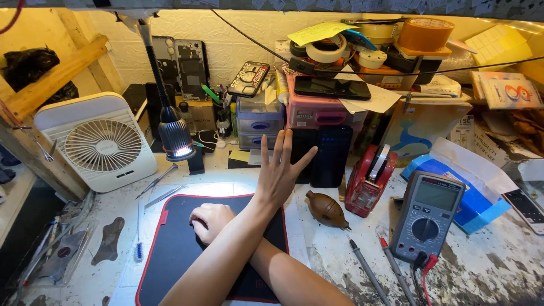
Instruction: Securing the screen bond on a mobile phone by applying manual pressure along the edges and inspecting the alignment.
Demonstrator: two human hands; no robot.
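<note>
My arms are crossed over a black work mat with a red edge (170,249). My left hand (280,170) is raised above the mat's far right corner, fingers spread and holding nothing. Its fingertips point at two dark smartphones (331,156) leaning against small plastic drawers (259,122). My right hand (209,221) rests on the mat to the left, under my left forearm. Its fingers are curled into a loose fist and nothing shows in it.
A lit gooseneck lamp (174,136) and a white desk fan (102,144) stand at the left, with tweezers (161,195) beside the mat. A brown rubber air blower (326,208), red tape dispenser (368,181), grey multimeter (428,215) and its probes (368,272) lie right.
</note>
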